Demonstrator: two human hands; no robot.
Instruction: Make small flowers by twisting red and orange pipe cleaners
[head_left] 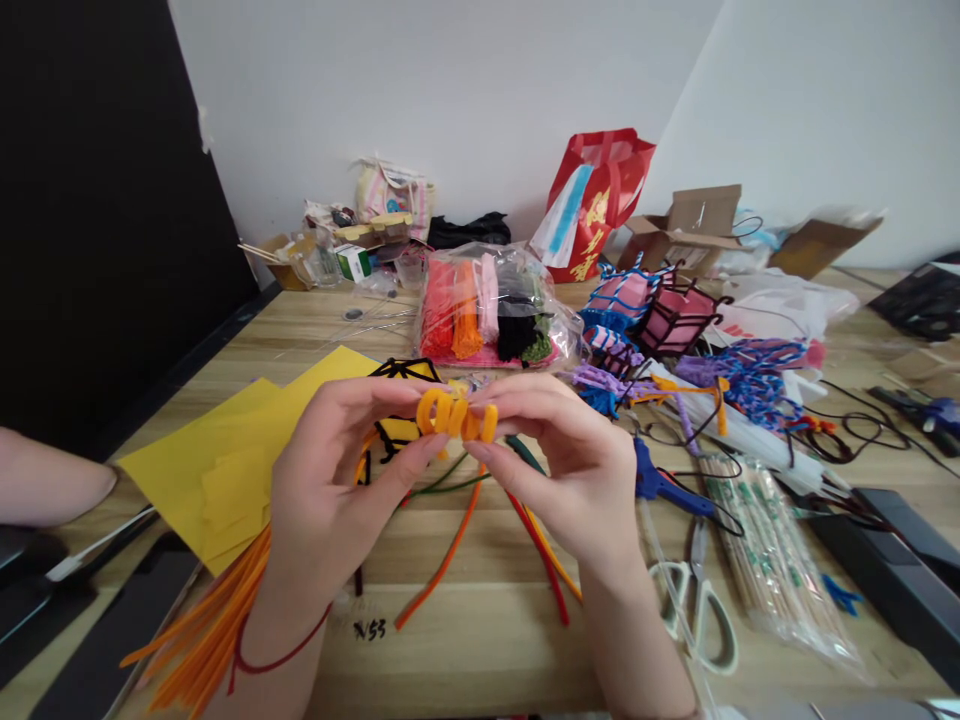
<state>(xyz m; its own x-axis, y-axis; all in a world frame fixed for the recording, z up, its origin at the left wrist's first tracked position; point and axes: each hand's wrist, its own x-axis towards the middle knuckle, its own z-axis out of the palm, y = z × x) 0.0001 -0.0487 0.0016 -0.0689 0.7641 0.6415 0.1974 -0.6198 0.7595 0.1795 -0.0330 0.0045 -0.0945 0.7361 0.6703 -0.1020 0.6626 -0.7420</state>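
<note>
Between both hands, above the middle of the table, is a coiled orange pipe cleaner (pixel 450 413) bent into several loops. My left hand (pixel 345 470) pinches its left end between thumb and fingers. The right end is gripped by the thumb and fingertips of my right hand (pixel 570 460). Behind the left hand stands a black pipe-cleaner frame (pixel 405 370) with yellow panels, partly hidden. Below the hands lie a loose orange pipe cleaner (pixel 450 555) and a red one (pixel 541 560). A bundle of orange pipe cleaners (pixel 217 630) sits under my left wrist.
Yellow sheets (pixel 247 450) lie on the left, near another person's arm (pixel 52 480). A bag of coloured pipe cleaners (pixel 487 310) is behind. To the right are a blue glue gun (pixel 667 485), scissors (pixel 701 600), wrapped sticks (pixel 772 550) and pink lantern shapes (pixel 682 315).
</note>
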